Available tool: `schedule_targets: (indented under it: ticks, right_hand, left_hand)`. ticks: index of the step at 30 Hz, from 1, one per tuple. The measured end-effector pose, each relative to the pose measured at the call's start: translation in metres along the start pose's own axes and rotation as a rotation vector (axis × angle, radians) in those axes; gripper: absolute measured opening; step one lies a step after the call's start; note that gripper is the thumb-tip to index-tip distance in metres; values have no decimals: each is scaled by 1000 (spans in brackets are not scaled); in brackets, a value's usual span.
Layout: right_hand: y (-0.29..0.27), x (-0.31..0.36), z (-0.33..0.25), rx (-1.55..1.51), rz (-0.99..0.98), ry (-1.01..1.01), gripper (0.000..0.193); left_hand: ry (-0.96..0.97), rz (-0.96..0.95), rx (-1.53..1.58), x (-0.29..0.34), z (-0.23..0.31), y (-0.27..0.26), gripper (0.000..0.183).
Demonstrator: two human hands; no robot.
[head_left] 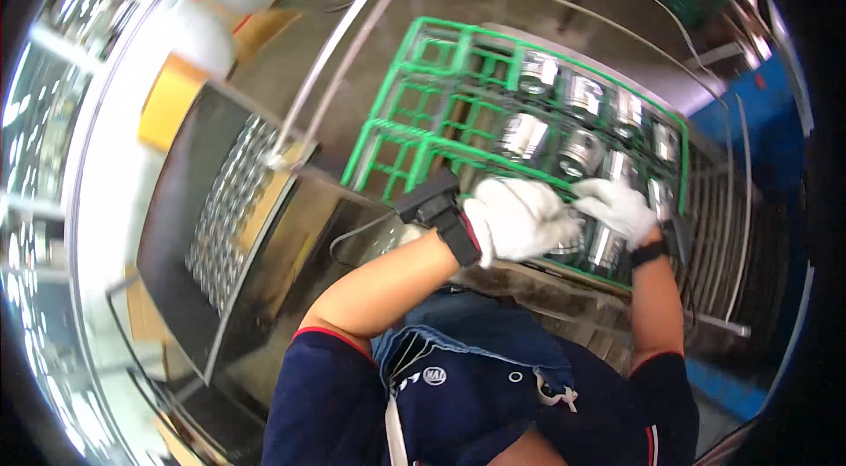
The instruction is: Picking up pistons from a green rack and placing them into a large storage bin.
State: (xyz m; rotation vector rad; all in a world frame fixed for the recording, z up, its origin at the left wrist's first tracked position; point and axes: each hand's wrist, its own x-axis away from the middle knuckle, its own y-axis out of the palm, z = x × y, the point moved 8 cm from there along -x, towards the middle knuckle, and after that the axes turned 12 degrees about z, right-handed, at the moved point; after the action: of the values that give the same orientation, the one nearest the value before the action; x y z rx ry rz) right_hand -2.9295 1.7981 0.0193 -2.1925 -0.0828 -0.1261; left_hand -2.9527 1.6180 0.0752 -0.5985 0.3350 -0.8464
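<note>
A green plastic crate (394, 78) divided into cells lies before me. Shiny dark-and-silver cylinders (523, 136), perhaps glass jars, fill its middle and right cells. My left hand (520, 217), in a white glove, is over the crate's near side, fingers pointing right beside a cylinder at the near edge. Blur hides whether those fingers grip anything. My right hand (619, 208), also gloved, reaches in from the right above the near cylinders. Its fingers are stretched out and apart, pointing left toward the other glove. A black device (429, 200) is strapped to my left wrist.
A metal rail frame (352, 34) surrounds the crate. Slatted rollers (716, 228) run along its right. On the left, a dark tilted board (176, 201) carries rows of small shiny pieces (231, 210). Behind it stands a yellow box (169, 100). A cable (352, 237) loops near my left forearm.
</note>
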Motion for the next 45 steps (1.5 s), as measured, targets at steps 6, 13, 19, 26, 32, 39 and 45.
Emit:
schedule_targets:
  ticks: [6,13,19,26,32,39,45]
  right_hand:
    - [-26,17,-38,-328,294,278,34]
    - [63,45,-248,-941,-280,-303,30]
    - [244,16,-438,-88,-162,-547,27]
    - [403,21,-575,-85,-502,-673,31]
    - [532,-3,-637,35,-675,-834,35]
    - [718,-53,-721,394,-941,-620,80]
    - [908,-80,-717,854,-923,-1013,84]
  left_hand:
    - [-665,160,554,168,-58,-46,51]
    - [-1061,732,575,442,-189,-29,57]
    - [-1218,1058,479,638,-209,-39,42]
    - [-1165,1877,851,815,-228,-29,32]
    - [-1102,2190,1224,890,-258,-52,32]
    - [-1461,2115,802,991,-334,-136,37]
    - [-1609,2031,1285,1038,-468,-131,79]
